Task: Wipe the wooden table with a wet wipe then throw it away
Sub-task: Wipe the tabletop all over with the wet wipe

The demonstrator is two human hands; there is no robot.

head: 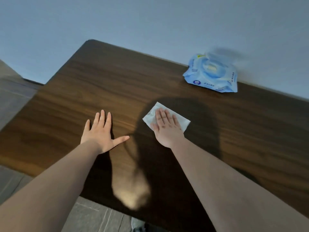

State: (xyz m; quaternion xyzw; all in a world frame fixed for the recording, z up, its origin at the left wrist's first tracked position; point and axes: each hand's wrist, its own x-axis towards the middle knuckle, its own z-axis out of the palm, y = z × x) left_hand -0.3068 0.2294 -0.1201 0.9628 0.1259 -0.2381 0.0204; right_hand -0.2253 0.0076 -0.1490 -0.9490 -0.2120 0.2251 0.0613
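Wet wipe [167, 118] lay spread on the wooden table [100, 84], at about one o'clock from the table's middle, under our right hand [167, 129], which pressed it flat with open fingers and gripped nothing. Our left hand [100, 133] rested at nine o'clock from it, open and empty. We judged the thin wipe could bunch or slip out if we pushed too fast. The wipes pack [212, 74] at one o'clock looked blurred, its lid unclear. No bin was visible.

wipe [167, 117] on table [117, 81] (pack [211, 73] behind)
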